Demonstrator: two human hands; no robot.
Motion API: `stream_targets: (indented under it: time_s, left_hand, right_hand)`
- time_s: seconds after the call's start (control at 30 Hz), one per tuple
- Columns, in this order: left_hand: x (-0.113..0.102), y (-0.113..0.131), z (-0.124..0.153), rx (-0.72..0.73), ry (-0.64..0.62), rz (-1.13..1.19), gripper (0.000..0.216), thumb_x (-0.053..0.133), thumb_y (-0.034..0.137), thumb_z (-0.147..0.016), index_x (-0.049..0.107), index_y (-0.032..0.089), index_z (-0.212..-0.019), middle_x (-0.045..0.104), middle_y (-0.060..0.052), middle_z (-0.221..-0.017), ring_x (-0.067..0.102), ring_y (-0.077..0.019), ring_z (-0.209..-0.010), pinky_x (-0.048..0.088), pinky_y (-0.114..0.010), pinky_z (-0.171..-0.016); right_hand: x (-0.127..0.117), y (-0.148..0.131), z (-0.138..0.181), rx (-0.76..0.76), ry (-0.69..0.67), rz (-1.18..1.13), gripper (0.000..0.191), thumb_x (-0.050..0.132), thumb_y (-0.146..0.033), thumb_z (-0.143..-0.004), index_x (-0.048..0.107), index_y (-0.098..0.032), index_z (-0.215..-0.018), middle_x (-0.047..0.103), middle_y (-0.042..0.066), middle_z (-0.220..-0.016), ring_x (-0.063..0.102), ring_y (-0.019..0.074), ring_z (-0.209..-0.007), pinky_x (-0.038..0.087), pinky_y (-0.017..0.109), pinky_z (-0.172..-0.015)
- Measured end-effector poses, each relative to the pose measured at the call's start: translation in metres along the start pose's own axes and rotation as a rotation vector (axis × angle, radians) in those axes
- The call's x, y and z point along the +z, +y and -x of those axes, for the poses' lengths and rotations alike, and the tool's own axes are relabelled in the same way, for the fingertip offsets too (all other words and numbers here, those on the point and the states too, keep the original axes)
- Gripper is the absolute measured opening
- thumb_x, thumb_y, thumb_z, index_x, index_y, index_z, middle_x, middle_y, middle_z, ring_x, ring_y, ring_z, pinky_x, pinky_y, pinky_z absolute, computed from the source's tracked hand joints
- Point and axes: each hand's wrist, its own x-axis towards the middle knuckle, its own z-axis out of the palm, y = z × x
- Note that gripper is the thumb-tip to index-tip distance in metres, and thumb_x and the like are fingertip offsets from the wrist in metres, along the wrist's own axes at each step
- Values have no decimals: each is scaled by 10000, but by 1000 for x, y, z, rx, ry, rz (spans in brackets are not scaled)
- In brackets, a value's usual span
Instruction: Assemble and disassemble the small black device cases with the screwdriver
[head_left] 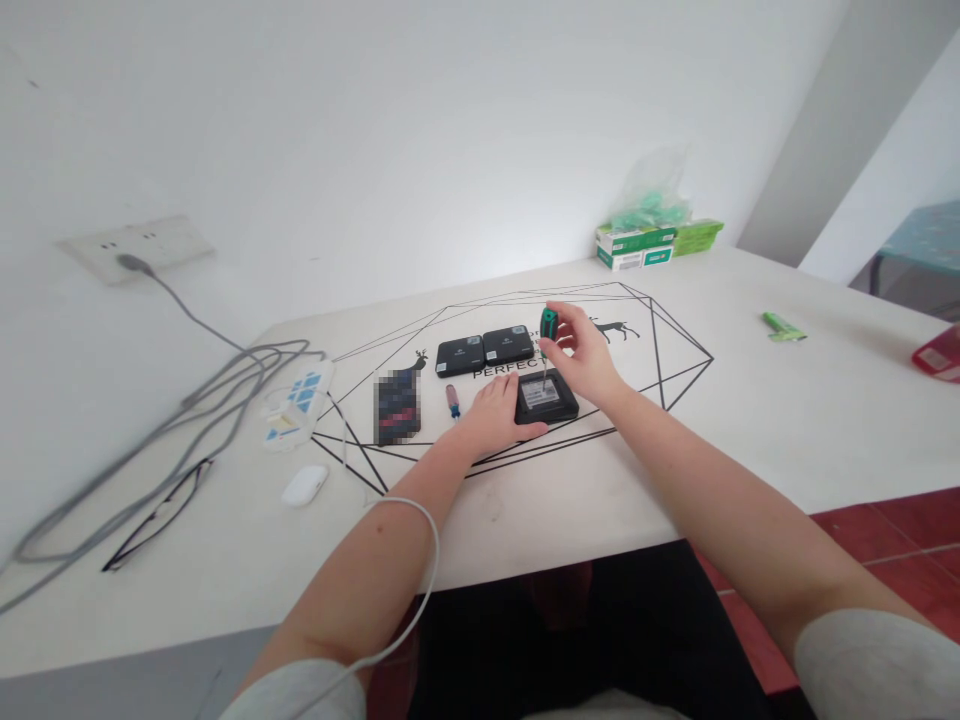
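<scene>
A black box-shaped device (pixel 568 402) with a pale label on its upturned face lies on the white table. My left hand (pixel 495 410) rests against its left side, fingers stretched out and thumb along the near edge. Above the device, my right hand (pixel 585 352) is closed round the green handle of a screwdriver (pixel 550 322). The screwdriver stands nearly upright, its shaft pointing down at the label area; whether the tip sits in a screw is too small to tell. Behind are two similar black devices (pixel 460 355), side by side. A smaller screwdriver (pixel 452 400) lies left of my left hand.
A pixelated dark object (pixel 397 408), a white case (pixel 305 485), glasses (pixel 161 515), a power strip (pixel 298 405) and grey cable (pixel 199 440) occupy the left. Green boxes (pixel 637 245) stand at the back right, near a green packet (pixel 783 327). A white cord (pixel 431 560) crosses my left forearm.
</scene>
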Motion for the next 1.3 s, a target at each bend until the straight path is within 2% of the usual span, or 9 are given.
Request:
stream_targets:
  time_s: [0.2, 0.43, 0.6, 0.83, 0.93, 1.03, 1.1, 1.23, 1.3]
  left_hand:
    - [1, 0, 0, -7, -7, -13, 1156, 589, 802, -821, 214, 80, -1642, 294, -273, -1694, 300, -439, -1572, 274, -539, -1275]
    - [0, 0, 0, 2, 13, -20, 1112, 592, 787, -825, 207, 146, -1649, 356, -245, -1670, 340, -438, -1554, 297, -547, -1258]
    - [-1, 2, 0, -6, -4, -17, 1139, 582, 803, -819, 210, 112, -1644, 321, -261, -1688, 318, -447, -1563, 291, -557, -1260]
    - [-2, 4, 1, -9, -17, -13, 1141, 576, 809, -818, 213, 115, -1648, 295, -252, -1705, 296, -438, -1577, 291, -550, -1264]
    - [-3, 5, 2, -21, -19, -11, 1159, 580, 817, -808, 207, 110, -1648, 289, -254, -1709, 286, -441, -1582, 273, -552, -1274]
    - [-4, 6, 2, -28, -28, -10, 1160, 583, 814, -810, 201, 113, -1652, 276, -247, -1718, 281, -436, -1586, 262, -541, -1281]
    - [-5, 6, 2, -33, -37, -12, 1168, 585, 811, -812, 202, 97, -1653, 267, -253, -1720, 277, -436, -1586, 260, -534, -1284]
    - [-5, 7, 3, -37, -40, -26, 1178, 586, 800, -817, 203, 63, -1652, 269, -263, -1714, 282, -428, -1584, 254, -515, -1292]
    - [-5, 6, 3, -36, -39, -36, 1174, 578, 800, -824, 199, 62, -1654, 268, -258, -1717, 281, -420, -1586, 251, -506, -1294]
  right_hand:
    - [-11, 21, -7, -24, 56, 116, 470, 646, -353, -931, 583, -278, -1391, 648, 94, -1137, 636, 212, -832, 605, 390, -659]
    - [-8, 18, -4, -41, 36, 99, 475, 640, -372, -949, 563, -294, -1411, 642, 93, -1153, 634, 220, -857, 608, 393, -661]
    - [-5, 22, -2, -45, -15, 97, 456, 651, -354, -945, 576, -292, -1391, 623, 80, -1117, 623, 210, -836, 592, 377, -645]
    - [-3, 25, 0, 15, 55, 101, 475, 776, -408, -865, 599, -270, -1284, 643, 70, -1134, 588, 199, -812, 596, 447, -795]
    - [-4, 19, 0, 19, 16, 47, 363, 616, -484, -990, 616, -283, -1293, 690, 84, -1207, 645, 234, -947, 588, 478, -890]
    - [-4, 16, 0, 59, 4, -66, 339, 457, -507, -1068, 612, -304, -1291, 701, 73, -1251, 674, 234, -1050, 586, 477, -941]
    - [-3, 16, -1, 71, 17, -95, 327, 510, -513, -1047, 606, -299, -1275, 702, 70, -1206, 678, 229, -1030, 598, 453, -898]
    - [-2, 17, -1, 29, 108, 17, 360, 723, -502, -916, 635, -272, -1178, 665, 68, -1111, 645, 222, -947, 596, 409, -790]
    - [-2, 16, -1, 7, 113, 37, 367, 713, -519, -921, 646, -277, -1188, 656, 75, -1141, 641, 224, -960, 598, 408, -787]
